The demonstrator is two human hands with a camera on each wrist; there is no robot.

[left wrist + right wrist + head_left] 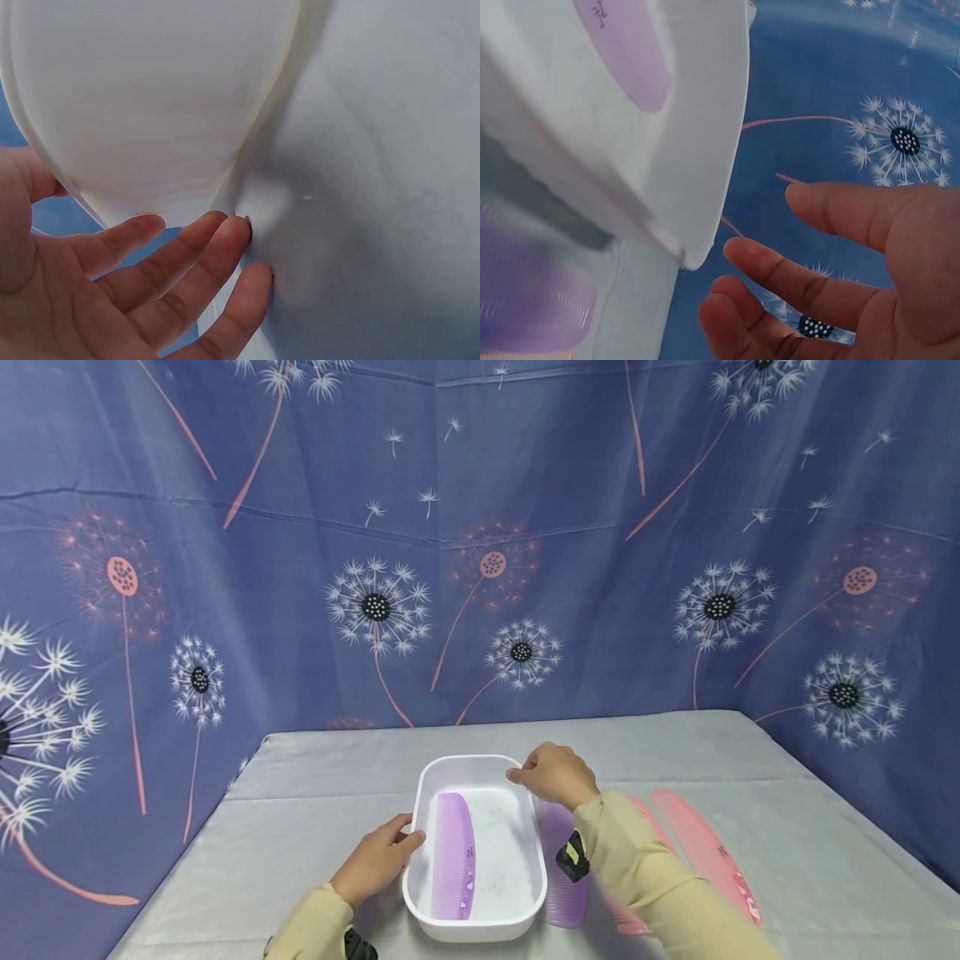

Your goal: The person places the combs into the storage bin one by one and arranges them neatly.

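A white plastic tub [507, 929] stands on the cloth-covered table. Inside, toward its left side, lies a purple comb [452, 860]. My left hand [378, 858] is at the tub's left wall, its thumb over the rim and its fingers outside; in the left wrist view the fingers [180, 300] are loosely extended beside the wall. Above the tub's far right corner hovers my right hand [557, 774]. In the right wrist view its thumb and fingers are spread apart from the tub's rim, with nothing between them.
Another purple comb [566, 893] lies right of the tub, partly under my right forearm. Two pink combs lie farther right, one [708, 843] mostly visible, the other [628, 920] largely covered by the sleeve. A blue dandelion-print curtain [615, 610] hangs behind the grey tablecloth [337, 777].
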